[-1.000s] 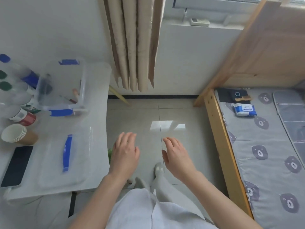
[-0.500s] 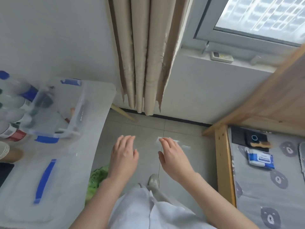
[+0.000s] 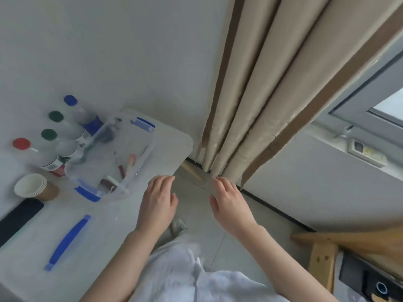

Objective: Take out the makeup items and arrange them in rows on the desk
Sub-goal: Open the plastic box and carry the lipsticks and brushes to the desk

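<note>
Left hand: the left hand (image 3: 158, 203) hangs palm down over the right edge of the desk (image 3: 165, 147), fingers straight and close together, holding nothing.
Right hand: the right hand (image 3: 231, 205) is out over the floor, apart from the left, fingers loosely extended with the tips a little bent, nothing in it.
Box: a clear plastic box (image 3: 150, 149) with blue latches sits open on the desk, up and to the left of the left hand, near it but not touched.
Makeup items: the makeup items (image 3: 122, 168) are inside the box, lying on its bottom; a few thin pencil-like sticks and a darker small piece near the front wall show through, blurred, so I cannot tell exactly what each one is.
Lid: the clear lid (image 3: 67, 240) with its blue handle strip lies flat on the desk in front of the box, left of the left forearm.
Bottles: four bottles (image 3: 54, 136) with blue, green, green and red caps stand just behind and left of the box.
Cups: a stack of paper cups (image 3: 32, 187) stands on the desk left of the box's front corner.
Phone: a dark phone (image 3: 19, 216) lies flat at the left edge, just in front of the cups.
Curtain: beige curtain (image 3: 261, 94) folds hang down to the floor beyond the right hand.
</note>
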